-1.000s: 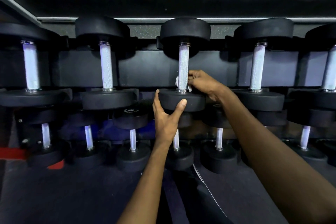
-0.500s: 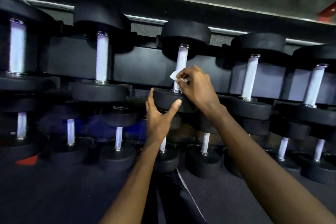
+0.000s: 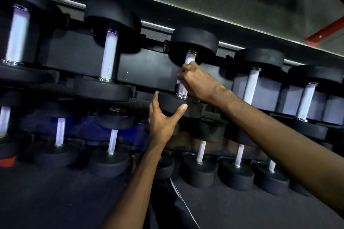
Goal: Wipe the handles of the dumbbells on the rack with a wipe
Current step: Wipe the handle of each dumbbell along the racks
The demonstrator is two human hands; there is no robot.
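Black dumbbells with silver knurled handles stand in rows on a dark rack (image 3: 149, 67). My right hand (image 3: 197, 82) is wrapped round the handle (image 3: 190, 57) of the middle dumbbell on the upper row, near its top. The wipe is hidden inside that grip; only a pale sliver shows at my fingers. My left hand (image 3: 163, 119) grips the near black head (image 3: 178, 104) of the same dumbbell, thumb on its right edge, fingers on its left.
Neighbouring dumbbells flank it: one to the left (image 3: 108, 55) and one to the right (image 3: 252, 87). A lower row of smaller dumbbells (image 3: 200, 154) sits beneath. A grey wall and a red frame (image 3: 323, 29) lie behind. Dark floor matting is below.
My right hand has slid up the handle from its lower end to near the top, and the wipe no longer shows plainly. My view has tilted and moved closer. My left hand stays on the head.
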